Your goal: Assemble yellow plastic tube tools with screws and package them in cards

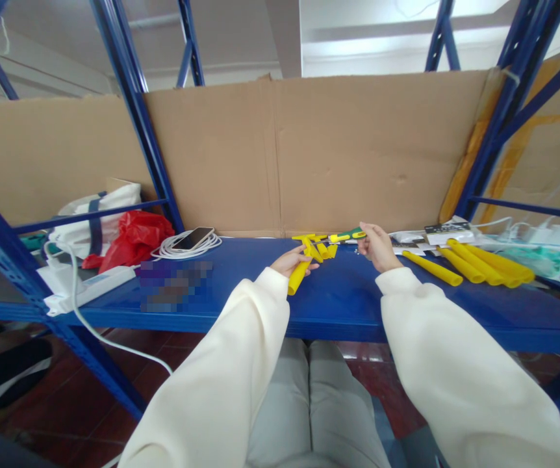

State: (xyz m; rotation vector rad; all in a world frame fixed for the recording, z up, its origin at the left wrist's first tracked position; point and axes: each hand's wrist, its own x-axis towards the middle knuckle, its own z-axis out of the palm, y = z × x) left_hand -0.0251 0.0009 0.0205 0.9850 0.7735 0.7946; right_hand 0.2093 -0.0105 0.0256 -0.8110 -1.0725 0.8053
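My left hand (290, 260) is closed around a yellow tube (299, 276) that slants down toward my sleeve over the blue shelf (348, 299). My right hand (378, 247) grips a screwdriver with a green and yellow handle (348, 236), held level and pointing left toward the tube's upper end. Small yellow pieces (323, 249) lie on the shelf between the two hands. Both arms wear cream sleeves.
Several more yellow tubes (475, 264) lie to the right, beside white chargers and cables (543, 233). To the left are a phone on a coiled white cable (190, 242), a red bag (134, 239), a white bag and a power strip (89, 286). Cardboard (319, 149) backs the shelf.
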